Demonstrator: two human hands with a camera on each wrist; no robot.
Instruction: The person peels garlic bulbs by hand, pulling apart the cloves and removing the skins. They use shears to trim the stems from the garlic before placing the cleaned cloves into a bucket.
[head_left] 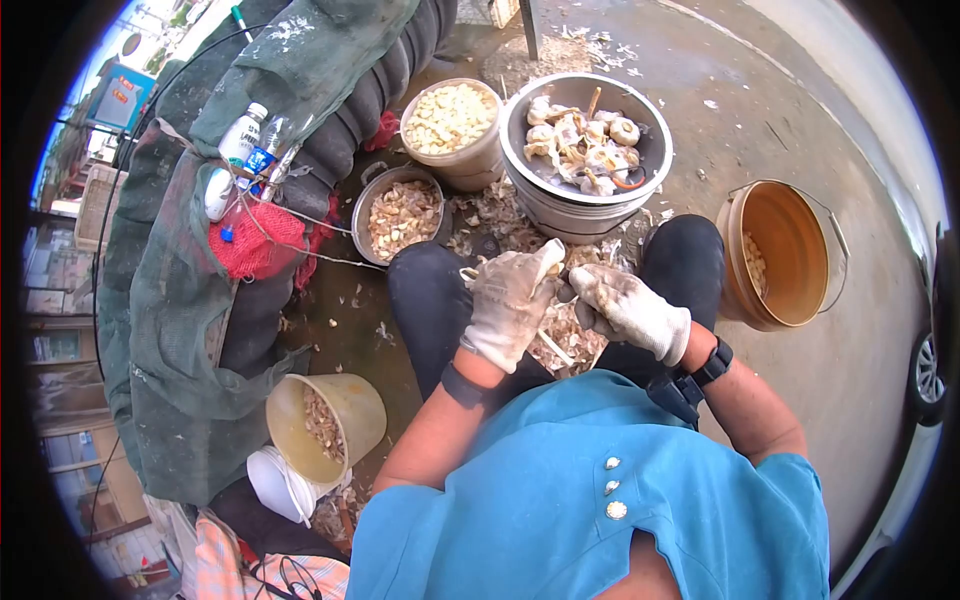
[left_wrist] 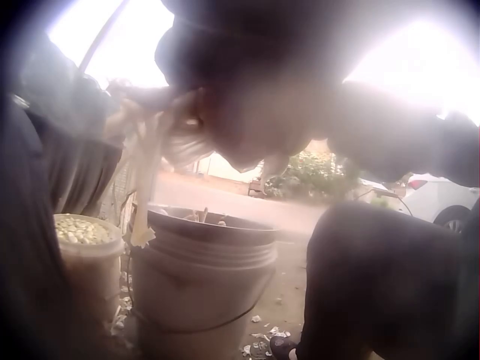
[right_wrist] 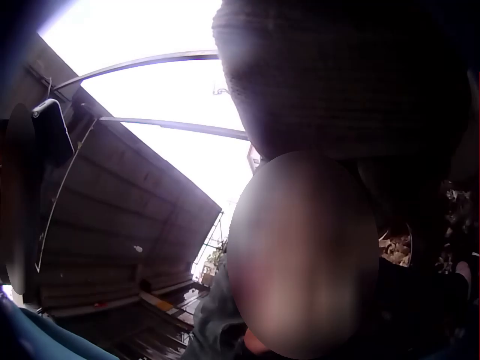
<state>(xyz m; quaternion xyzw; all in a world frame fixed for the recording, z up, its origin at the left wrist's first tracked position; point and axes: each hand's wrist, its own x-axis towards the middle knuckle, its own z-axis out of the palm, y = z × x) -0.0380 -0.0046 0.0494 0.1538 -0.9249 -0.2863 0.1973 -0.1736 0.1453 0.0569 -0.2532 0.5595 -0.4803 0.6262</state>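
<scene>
Both hands wear pale, soiled work gloves and meet between the knees. The left hand (head_left: pixel 513 308) curls round a garlic bulb; in the left wrist view the bulb (left_wrist: pixel 185 129) looks whitish and blurred, with a pale dry stem (left_wrist: pixel 144 199) hanging down. Close beside it, the right hand (head_left: pixel 632 312) has bent fingers, and whatever lies under them is hidden. Beyond the hands, whole garlic bulbs (head_left: pixel 580 140) lie in a grey basin (head_left: pixel 655 165) on top of a bucket. The right wrist view shows neither the fingers nor any garlic in them.
A bucket of peeled cloves (head_left: pixel 452 118) and a pot of cloves (head_left: pixel 404 216) stand front left. An orange bucket (head_left: pixel 800 255) stands on the right, a tilted cream bucket (head_left: pixel 362 410) at lower left. Garlic skins (head_left: pixel 505 218) litter the ground between the knees.
</scene>
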